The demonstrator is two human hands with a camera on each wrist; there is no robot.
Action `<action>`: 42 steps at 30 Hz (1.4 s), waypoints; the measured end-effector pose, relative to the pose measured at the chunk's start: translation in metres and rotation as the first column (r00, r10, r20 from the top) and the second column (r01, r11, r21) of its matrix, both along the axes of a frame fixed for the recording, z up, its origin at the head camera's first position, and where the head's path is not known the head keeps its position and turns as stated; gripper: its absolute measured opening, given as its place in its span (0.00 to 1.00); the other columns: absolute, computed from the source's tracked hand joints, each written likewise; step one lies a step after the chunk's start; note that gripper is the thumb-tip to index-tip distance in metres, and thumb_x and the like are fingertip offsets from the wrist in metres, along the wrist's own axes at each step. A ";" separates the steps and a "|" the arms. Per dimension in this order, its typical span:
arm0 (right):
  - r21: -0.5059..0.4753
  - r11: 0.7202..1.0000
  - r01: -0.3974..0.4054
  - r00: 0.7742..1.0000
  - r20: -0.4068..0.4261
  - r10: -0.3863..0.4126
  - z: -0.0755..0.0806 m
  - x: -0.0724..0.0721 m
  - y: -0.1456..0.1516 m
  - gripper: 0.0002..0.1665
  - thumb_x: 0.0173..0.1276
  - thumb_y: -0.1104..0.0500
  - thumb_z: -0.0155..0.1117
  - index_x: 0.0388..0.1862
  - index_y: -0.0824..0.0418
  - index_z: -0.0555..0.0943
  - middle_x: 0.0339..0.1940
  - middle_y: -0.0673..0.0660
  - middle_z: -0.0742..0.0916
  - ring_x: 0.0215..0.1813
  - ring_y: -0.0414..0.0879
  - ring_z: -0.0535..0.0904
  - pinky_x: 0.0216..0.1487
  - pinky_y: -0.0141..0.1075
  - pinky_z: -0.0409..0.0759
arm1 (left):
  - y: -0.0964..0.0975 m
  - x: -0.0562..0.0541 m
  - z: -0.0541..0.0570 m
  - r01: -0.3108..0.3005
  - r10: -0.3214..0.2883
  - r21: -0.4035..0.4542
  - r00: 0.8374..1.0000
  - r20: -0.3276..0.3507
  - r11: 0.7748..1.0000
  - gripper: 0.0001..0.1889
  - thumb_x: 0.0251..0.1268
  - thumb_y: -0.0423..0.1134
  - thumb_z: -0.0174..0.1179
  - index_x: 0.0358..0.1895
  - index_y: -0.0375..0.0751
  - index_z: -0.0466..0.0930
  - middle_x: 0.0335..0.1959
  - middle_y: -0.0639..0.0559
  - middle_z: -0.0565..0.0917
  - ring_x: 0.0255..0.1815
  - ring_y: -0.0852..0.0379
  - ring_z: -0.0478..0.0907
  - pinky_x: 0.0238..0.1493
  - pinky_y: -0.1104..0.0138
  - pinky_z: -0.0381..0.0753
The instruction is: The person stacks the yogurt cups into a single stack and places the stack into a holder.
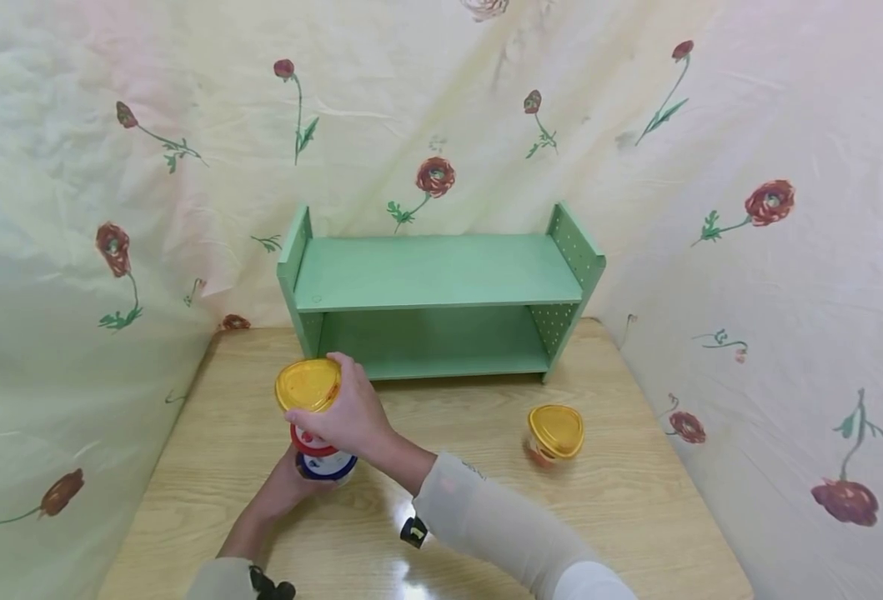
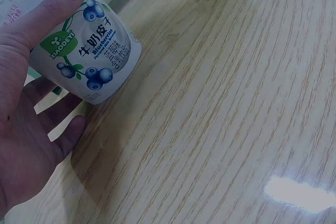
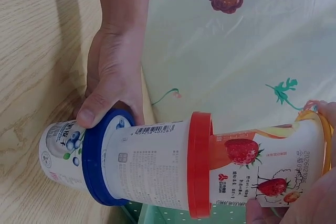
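Three tubs stand stacked at the left of the table, in front of the shelf's left end. At the bottom is a blueberry tub [image 2: 100, 51] with a blue lid [image 1: 324, 468]; my left hand [image 1: 291, 483] grips it, its thumb across the side near the lid. On that stands a white tub [image 3: 149, 169] with a red lid [image 3: 200, 166]. Topmost is a strawberry tub [image 3: 252, 166] under a yellow lid [image 1: 308, 385], resting on the red lid. My right hand [image 1: 351, 412] holds this top tub around its side. Another yellow-lidded tub [image 1: 556, 431] sits apart at the right.
A green two-tier shelf [image 1: 437, 271] stands at the back of the wooden table [image 1: 426, 433]. Flower-printed cloth [image 1: 441, 108] hangs behind and at both sides. A small black object [image 1: 413, 531] is by the right sleeve [image 1: 501, 525].
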State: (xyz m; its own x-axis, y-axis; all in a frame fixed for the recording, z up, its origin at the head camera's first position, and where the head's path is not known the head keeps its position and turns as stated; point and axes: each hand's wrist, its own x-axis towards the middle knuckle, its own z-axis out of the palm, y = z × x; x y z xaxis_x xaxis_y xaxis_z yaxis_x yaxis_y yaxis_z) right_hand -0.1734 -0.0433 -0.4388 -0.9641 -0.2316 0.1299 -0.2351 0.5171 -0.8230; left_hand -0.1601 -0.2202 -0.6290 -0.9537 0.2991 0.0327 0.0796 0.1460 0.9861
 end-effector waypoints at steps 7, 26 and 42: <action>0.010 1.000 0.002 1.000 0.006 -0.002 -0.001 0.000 0.000 0.59 0.51 0.33 0.77 0.76 0.49 0.60 0.56 0.50 0.75 0.48 0.42 0.74 0.44 0.36 0.80 | -0.002 0.001 0.001 0.012 -0.011 -0.006 1.000 0.002 1.000 0.47 0.53 0.34 0.78 0.73 0.57 0.58 0.64 0.49 0.75 0.64 0.46 0.74 0.64 0.67 0.72; -0.073 0.997 0.021 1.000 0.024 -0.020 0.007 -0.008 0.023 0.69 0.47 0.35 0.82 0.82 0.41 0.52 0.76 0.52 0.66 0.72 0.51 0.67 0.65 0.56 0.72 | -0.002 0.002 0.005 -0.042 0.043 -0.021 0.996 0.074 0.999 0.53 0.49 0.38 0.80 0.75 0.60 0.55 0.69 0.50 0.71 0.70 0.42 0.68 0.72 0.41 0.60; -0.190 0.981 0.040 0.999 0.006 -0.040 -0.026 -0.037 0.181 0.64 0.57 0.53 0.81 0.83 0.43 0.49 0.79 0.50 0.63 0.77 0.60 0.60 0.74 0.54 0.62 | 0.000 0.002 0.006 -0.084 0.094 -0.080 0.987 0.134 0.993 0.55 0.47 0.39 0.81 0.76 0.57 0.53 0.72 0.49 0.68 0.74 0.41 0.63 0.73 0.39 0.56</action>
State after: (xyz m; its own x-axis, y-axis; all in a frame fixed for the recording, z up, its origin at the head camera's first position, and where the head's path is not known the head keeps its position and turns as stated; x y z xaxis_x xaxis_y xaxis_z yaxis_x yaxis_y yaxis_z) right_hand -0.2108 0.1373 -0.4649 -0.9724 -0.1642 0.1655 -0.2154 0.3606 -0.9075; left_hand -0.1578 -0.2197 -0.6228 -0.9705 0.2095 -0.1193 -0.0722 0.2196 0.9729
